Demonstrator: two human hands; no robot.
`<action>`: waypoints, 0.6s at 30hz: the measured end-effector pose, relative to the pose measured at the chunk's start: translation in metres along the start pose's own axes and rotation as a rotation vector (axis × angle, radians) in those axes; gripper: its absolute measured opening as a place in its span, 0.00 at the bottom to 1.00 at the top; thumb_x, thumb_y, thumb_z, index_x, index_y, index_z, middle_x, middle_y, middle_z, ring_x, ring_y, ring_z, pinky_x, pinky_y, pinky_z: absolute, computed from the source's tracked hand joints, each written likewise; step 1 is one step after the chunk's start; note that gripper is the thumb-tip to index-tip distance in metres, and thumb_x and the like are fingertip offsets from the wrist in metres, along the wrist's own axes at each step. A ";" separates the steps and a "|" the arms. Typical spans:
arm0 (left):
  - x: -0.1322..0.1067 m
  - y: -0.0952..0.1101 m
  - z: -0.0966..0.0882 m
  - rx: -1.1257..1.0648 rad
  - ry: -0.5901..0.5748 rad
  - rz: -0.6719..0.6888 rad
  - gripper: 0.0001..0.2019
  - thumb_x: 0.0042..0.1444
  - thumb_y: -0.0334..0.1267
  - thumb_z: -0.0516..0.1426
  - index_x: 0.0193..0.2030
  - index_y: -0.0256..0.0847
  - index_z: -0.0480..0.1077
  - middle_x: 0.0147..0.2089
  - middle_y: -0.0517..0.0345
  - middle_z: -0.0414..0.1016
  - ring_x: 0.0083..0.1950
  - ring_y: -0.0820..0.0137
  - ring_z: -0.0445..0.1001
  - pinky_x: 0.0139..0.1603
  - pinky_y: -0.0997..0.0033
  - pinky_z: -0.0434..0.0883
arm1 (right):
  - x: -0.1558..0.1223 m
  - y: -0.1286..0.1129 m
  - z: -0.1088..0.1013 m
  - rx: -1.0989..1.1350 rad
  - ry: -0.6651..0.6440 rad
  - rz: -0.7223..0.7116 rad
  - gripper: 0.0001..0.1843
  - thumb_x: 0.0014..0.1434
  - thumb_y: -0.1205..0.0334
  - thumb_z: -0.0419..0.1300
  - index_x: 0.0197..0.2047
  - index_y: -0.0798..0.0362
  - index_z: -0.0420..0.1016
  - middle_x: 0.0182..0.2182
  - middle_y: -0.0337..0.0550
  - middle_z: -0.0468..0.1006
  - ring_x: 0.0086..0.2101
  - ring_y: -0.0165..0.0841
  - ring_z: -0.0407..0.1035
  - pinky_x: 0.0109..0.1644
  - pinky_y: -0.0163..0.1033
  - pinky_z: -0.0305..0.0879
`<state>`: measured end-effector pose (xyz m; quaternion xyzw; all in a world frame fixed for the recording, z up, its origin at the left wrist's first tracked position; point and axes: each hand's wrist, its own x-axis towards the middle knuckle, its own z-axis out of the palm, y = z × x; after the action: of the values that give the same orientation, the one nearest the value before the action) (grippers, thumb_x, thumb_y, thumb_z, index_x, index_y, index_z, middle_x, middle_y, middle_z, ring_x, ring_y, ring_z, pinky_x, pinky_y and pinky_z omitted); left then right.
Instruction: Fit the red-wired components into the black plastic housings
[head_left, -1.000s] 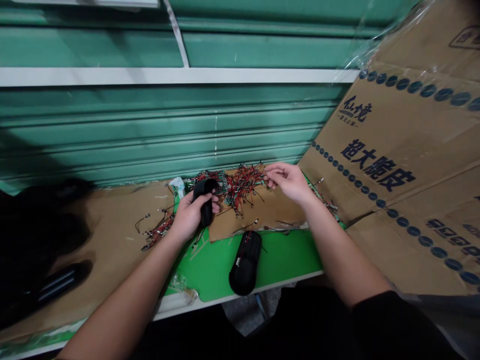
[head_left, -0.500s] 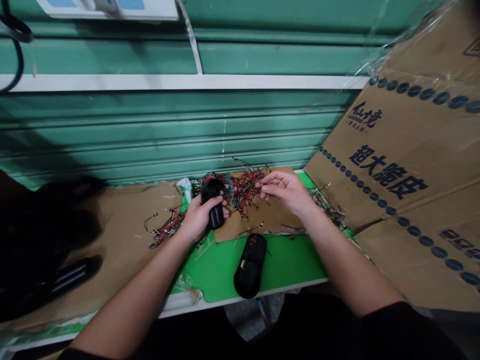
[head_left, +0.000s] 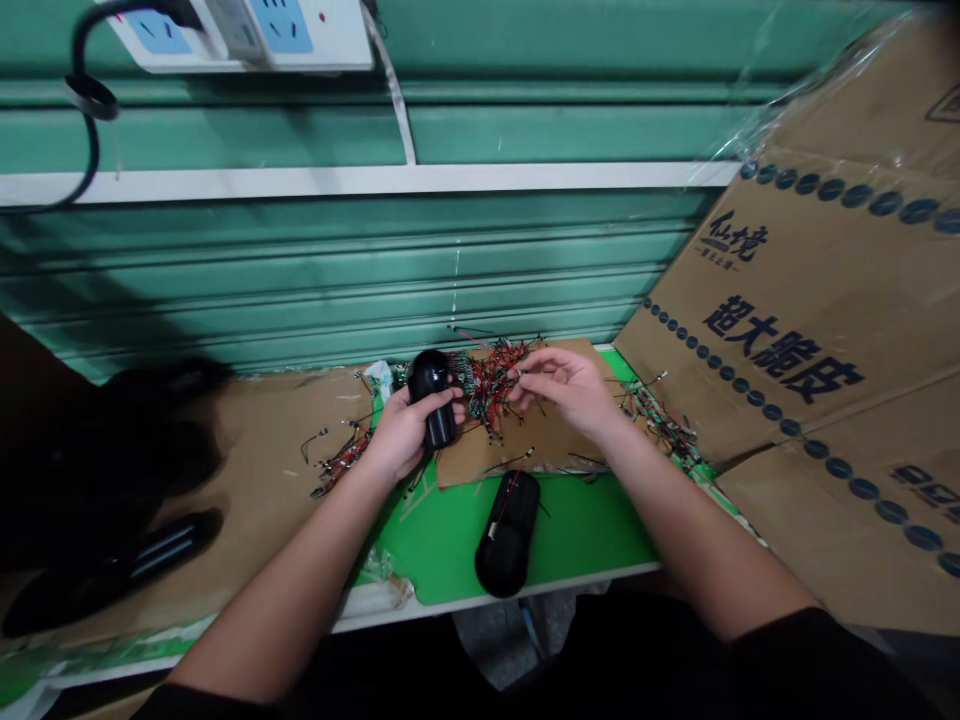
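Observation:
My left hand (head_left: 405, 432) is shut around a black oblong plastic case (head_left: 437, 385), which stands upright in my fingers. My right hand (head_left: 561, 392) is pinched at the edge of a tangled pile of red and black wires with small connectors (head_left: 489, 385). Whether a wire lies between its fingertips is too small to tell. The pile rests on a torn cardboard sheet (head_left: 525, 445). Below it, a second black oblong case (head_left: 508, 535) lies on the green mat (head_left: 442, 540) with a red wire across it.
Smaller wire bunches (head_left: 341, 458) lie left of my left hand, and more (head_left: 660, 420) lie right of my right arm. A green roller shutter (head_left: 337, 280) stands behind, with a power strip (head_left: 262, 30) above. Printed cardboard (head_left: 780, 350) leans at right; dark objects (head_left: 112, 570) lie at left.
The whole view has slid right and down, bringing more of the power strip into sight. My left hand still holds the case, and my right hand stays at the pile.

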<state>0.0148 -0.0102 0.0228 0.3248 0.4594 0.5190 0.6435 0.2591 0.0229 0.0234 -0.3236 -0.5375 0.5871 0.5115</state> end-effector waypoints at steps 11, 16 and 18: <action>0.013 -0.004 0.016 -0.053 -0.096 -0.077 0.18 0.50 0.40 0.72 0.43 0.32 0.76 0.34 0.47 0.81 0.29 0.67 0.80 0.32 0.68 0.80 | 0.005 -0.024 0.026 -0.085 -0.211 -0.024 0.18 0.51 0.55 0.78 0.43 0.55 0.84 0.30 0.46 0.86 0.31 0.37 0.83 0.36 0.40 0.82; 0.001 -0.017 0.018 -0.082 -0.097 -0.027 0.20 0.48 0.41 0.74 0.43 0.33 0.76 0.34 0.49 0.81 0.30 0.68 0.79 0.33 0.69 0.78 | 0.002 -0.016 0.039 -0.027 -0.141 -0.022 0.17 0.53 0.53 0.77 0.38 0.55 0.80 0.28 0.44 0.85 0.28 0.33 0.81 0.32 0.36 0.79; -0.004 -0.020 0.019 -0.083 -0.123 -0.003 0.20 0.47 0.41 0.74 0.42 0.33 0.75 0.34 0.50 0.81 0.30 0.69 0.79 0.34 0.68 0.78 | -0.001 -0.008 0.041 0.028 -0.078 -0.013 0.20 0.50 0.53 0.79 0.39 0.53 0.78 0.29 0.41 0.84 0.27 0.33 0.81 0.31 0.36 0.78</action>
<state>0.0398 -0.0183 0.0132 0.3283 0.3975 0.5159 0.6841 0.2230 0.0088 0.0401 -0.2897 -0.5508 0.6035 0.4984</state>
